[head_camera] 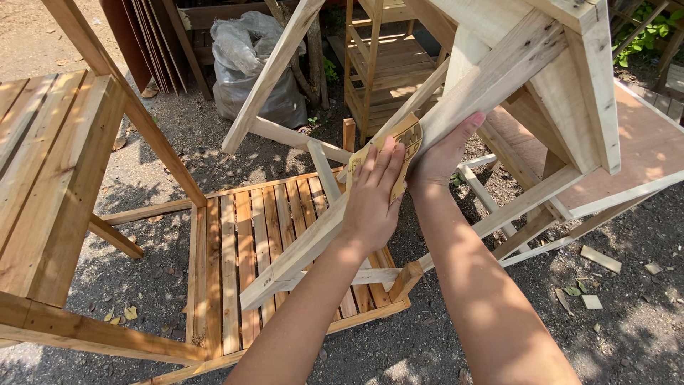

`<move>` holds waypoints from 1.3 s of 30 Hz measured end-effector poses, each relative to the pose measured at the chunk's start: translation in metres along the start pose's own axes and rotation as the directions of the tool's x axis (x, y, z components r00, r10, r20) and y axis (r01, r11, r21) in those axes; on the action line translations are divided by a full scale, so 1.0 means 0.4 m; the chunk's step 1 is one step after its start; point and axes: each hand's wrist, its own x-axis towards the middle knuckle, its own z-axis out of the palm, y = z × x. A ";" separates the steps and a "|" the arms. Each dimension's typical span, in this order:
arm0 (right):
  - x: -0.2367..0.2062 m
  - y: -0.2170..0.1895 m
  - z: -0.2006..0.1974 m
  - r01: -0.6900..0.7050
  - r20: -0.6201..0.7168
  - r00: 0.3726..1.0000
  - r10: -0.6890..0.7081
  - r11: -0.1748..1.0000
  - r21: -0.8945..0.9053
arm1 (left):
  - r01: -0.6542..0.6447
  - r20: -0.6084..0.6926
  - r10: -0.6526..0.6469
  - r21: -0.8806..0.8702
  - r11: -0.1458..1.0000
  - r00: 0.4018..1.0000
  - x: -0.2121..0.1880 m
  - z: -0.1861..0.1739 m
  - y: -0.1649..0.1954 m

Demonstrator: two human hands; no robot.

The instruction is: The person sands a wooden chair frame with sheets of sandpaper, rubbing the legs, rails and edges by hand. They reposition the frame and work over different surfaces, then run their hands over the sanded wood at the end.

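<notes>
My left hand lies flat on a sheet of tan sandpaper, pressing it against a slanted bar of an unfinished pale wooden frame. My right hand grips the same bar just right of the sandpaper, with its thumb over the top face and its fingers hidden beneath. The bar runs from the lower left up to a thick leg of the frame at the upper right. Part of the sandpaper is hidden under my left palm.
A slatted wooden shelf lies on the gravel below the bar. A slatted bench top stands at left, a plywood board at right. A grey sack and an upright shelf are behind. Wood offcuts lie on the ground.
</notes>
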 end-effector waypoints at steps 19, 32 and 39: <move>-0.011 0.010 -0.003 0.110 -0.003 0.994 -0.111 0.988 -0.113 | 0.053 0.153 -0.075 0.143 0.988 0.985 -0.042 -0.035 -0.064; -0.022 -0.010 0.003 0.039 -0.091 0.995 -0.050 0.991 -0.125 | -0.034 0.060 0.037 -0.053 0.998 0.997 0.055 0.029 -0.023; -0.012 0.007 0.004 0.151 -0.051 0.986 -0.161 0.975 -0.164 | -0.049 -0.042 0.049 0.003 0.999 0.998 -0.018 0.006 -0.065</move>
